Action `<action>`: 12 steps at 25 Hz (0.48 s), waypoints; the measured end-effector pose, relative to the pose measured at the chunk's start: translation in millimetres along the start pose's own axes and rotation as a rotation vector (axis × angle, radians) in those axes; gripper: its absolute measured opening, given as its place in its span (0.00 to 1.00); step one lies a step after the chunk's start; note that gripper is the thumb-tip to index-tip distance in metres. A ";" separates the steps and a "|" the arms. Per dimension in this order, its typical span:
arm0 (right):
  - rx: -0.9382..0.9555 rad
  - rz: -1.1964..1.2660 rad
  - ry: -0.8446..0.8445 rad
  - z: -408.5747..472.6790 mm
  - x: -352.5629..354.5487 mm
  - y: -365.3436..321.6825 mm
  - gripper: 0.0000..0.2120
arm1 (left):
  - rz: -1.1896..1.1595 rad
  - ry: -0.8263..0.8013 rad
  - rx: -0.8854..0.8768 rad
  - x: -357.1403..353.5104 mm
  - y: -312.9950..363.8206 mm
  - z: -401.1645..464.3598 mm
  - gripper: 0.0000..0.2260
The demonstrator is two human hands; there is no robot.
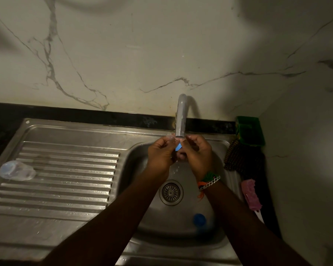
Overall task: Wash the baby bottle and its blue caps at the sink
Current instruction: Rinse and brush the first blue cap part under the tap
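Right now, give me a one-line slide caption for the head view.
Both hands rinse a blue cap under the tap; the bottle lies on the drainboard.

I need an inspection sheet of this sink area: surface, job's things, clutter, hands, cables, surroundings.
Surface: steel sink with wet ribbed drainboard.
Job's things: clear bottle lying on the drainboard; blue cap in the basin; blue piece under the tap.
Clutter: green holder, dark scrubber, pink brush right of the basin.
Hands: left hand and right hand hold the blue piece.
Cables: nothing seen.
Surroundings: marble wall, dim light.
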State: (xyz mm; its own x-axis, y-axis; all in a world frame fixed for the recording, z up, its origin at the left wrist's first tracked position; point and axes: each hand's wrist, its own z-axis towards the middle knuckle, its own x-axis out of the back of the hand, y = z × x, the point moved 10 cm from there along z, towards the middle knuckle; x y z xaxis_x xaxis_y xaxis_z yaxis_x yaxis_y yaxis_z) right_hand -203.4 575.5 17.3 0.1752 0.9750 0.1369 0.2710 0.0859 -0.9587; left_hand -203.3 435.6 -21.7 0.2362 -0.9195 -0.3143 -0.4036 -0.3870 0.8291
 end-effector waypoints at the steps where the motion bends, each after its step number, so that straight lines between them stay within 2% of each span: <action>1: 0.021 0.020 0.048 0.0 1.2 -3.0 0.08 | -0.038 -0.003 -0.003 -1.3 0.2 -0.2 0.05; 3: 0.060 0.042 0.131 2.5 1.6 -7.3 0.03 | -0.095 -0.023 -0.010 -4.8 -1.1 -4.1 0.06; 5: 0.075 0.021 0.238 8.3 7.6 -11.1 0.06 | -0.107 -0.048 -0.024 -8.3 -5.5 -8.8 0.06; 6: 0.054 0.022 0.231 12.4 5.3 -8.8 0.06 | -0.131 -0.050 -0.028 -8.7 -5.9 -10.1 0.06; 7: 0.021 0.036 0.176 14.5 -2.7 -4.6 0.05 | -0.179 -0.034 -0.019 -6.3 -5.8 -9.1 0.07; 9: -0.035 0.041 0.041 10.8 -21.1 5.0 0.08 | -0.287 0.010 0.022 0.6 -6.7 -3.6 0.10; 10: -0.040 0.037 0.034 9.4 -23.3 8.2 0.09 | -0.308 0.012 0.037 1.3 -7.3 -1.8 0.12; 12: 0.000 0.035 0.136 8.2 -11.4 5.6 0.05 | -0.255 -0.026 0.020 -3.7 -10.0 -2.3 0.11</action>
State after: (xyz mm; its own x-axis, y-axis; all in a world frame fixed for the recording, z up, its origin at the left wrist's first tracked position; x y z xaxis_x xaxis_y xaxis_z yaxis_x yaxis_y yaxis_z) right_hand -211.6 566.6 8.4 0.3113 0.9406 0.1356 0.2620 0.0522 -0.9637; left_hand -198.1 443.0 -27.8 0.3102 -0.7934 -0.5237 -0.3510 -0.6076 0.7125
